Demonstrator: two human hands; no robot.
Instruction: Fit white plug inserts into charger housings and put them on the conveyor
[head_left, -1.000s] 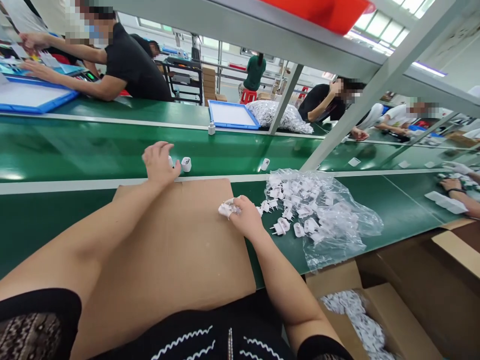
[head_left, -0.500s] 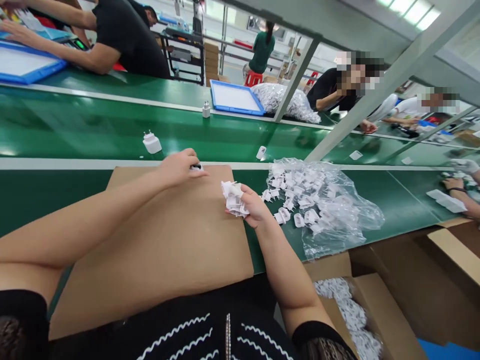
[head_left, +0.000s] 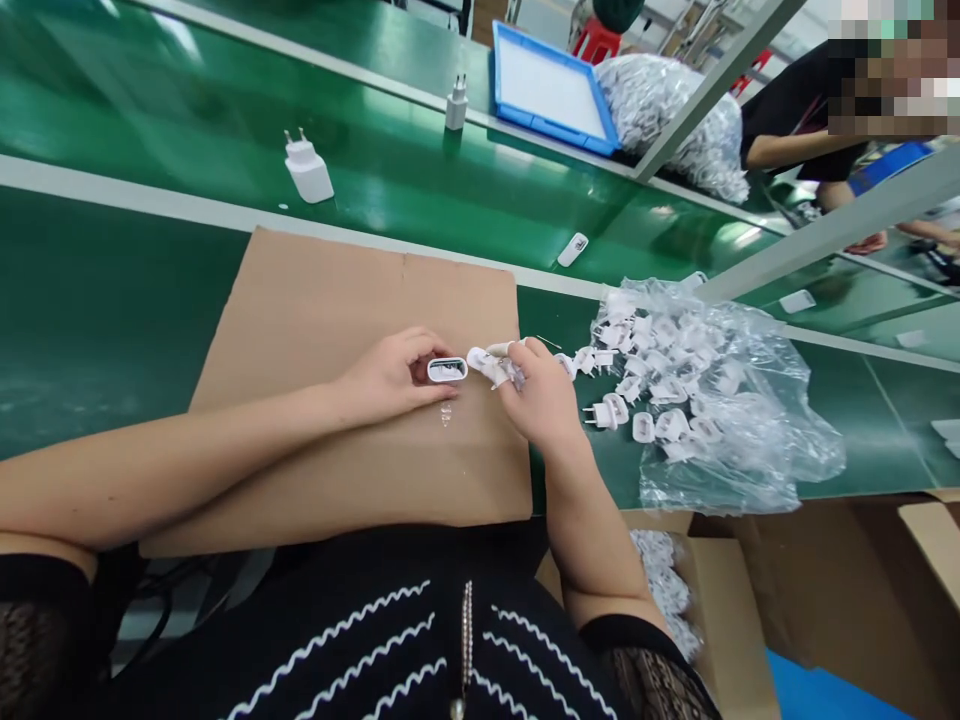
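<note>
My left hand (head_left: pixel 409 372) is closed around a white charger housing (head_left: pixel 448 370), its open oval end facing right with parts visible inside. Just to the right, my right hand (head_left: pixel 541 390) grips several small white plug caps (head_left: pixel 491 365), partly hidden by the fingers. Both hands are over a brown cardboard sheet (head_left: pixel 322 300), the held pieces close together. Right of it, more white plug caps with metal pins (head_left: pixel 611 410) spill from a clear plastic bag (head_left: pixel 750 440).
On the green conveyor (head_left: pixel 390 190) lie a white charger (head_left: pixel 309 170) and an open housing (head_left: pixel 573 249). Behind stand another charger (head_left: pixel 456 104), a blue-rimmed tray (head_left: pixel 555 90) and a full plastic bag (head_left: pixel 675 110). A grey post slants across the right. Below is a cardboard box (head_left: pixel 720 620).
My left hand has come back from the conveyor side to the middle of the cardboard with the housing. The right hand has turned, bringing its plug caps beside it. The view has tilted down.
</note>
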